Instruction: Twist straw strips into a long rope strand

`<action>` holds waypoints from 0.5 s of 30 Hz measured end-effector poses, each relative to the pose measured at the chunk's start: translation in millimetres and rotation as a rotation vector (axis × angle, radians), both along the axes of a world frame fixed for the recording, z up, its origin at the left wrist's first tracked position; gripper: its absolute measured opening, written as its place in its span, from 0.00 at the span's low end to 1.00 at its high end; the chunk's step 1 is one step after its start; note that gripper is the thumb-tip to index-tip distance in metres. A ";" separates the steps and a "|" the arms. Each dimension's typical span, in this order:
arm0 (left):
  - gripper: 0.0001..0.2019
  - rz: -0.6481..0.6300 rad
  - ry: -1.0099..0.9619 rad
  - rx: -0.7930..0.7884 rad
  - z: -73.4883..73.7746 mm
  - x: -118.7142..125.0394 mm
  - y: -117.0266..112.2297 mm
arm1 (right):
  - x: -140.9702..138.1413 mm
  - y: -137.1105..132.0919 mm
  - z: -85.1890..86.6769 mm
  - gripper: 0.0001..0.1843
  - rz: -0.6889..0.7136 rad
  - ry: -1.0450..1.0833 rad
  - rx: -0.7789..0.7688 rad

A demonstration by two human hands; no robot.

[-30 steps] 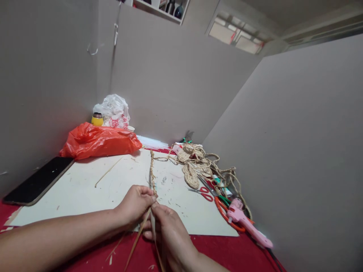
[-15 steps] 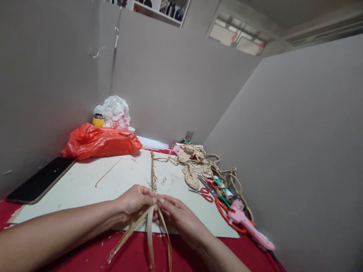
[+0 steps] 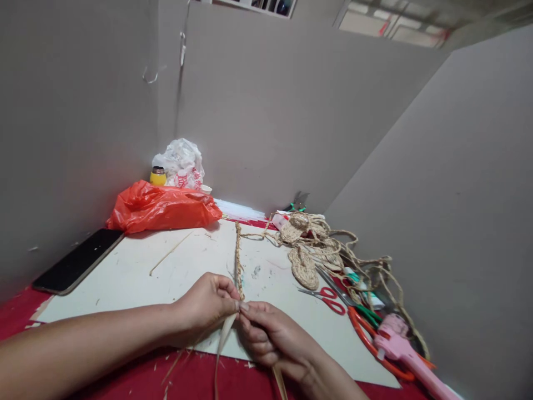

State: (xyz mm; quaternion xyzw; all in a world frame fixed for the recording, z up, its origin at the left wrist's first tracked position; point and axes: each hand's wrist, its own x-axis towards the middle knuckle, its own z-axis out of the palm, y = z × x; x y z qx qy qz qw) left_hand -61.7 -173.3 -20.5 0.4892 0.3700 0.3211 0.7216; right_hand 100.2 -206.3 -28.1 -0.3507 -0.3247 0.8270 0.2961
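A thin braid of tan plant fibre (image 3: 238,253) runs from the middle of the white board (image 3: 200,261) down toward me. My left hand (image 3: 214,303) pinches its lower end between thumb and fingers. Against it, fingertips meeting, my right hand (image 3: 266,333) is closed on the flat strands. One pale loose strand (image 3: 224,339) hangs below the pinch, and another strand end (image 3: 280,382) shows under my right wrist. Thin fibres trail beneath my left forearm. Just where the strands cross is hidden by my fingers.
Right of the board lie braided coils (image 3: 303,268), red-handled scissors (image 3: 327,297), larger orange-handled scissors (image 3: 366,336) and a pink glue gun (image 3: 400,344). A red plastic bag (image 3: 166,208) and a phone (image 3: 79,261) are on the left. Grey panels (image 3: 258,111) enclose the table.
My right hand has turned and closed more tightly at the braid's end. The loose strands have shifted; fewer hang in plain sight. The view has moved, so everything sits further right.
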 end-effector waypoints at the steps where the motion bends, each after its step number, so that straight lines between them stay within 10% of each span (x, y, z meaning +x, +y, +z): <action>1: 0.06 0.002 0.007 0.008 1.1 -0.4 -0.2 | -1.3 -1.5 -0.9 0.16 -0.028 0.027 -0.017; 15: 0.05 -0.137 0.188 0.106 6.2 -5.3 5.4 | -21.4 -15.3 -0.5 0.18 -0.288 -0.091 -0.030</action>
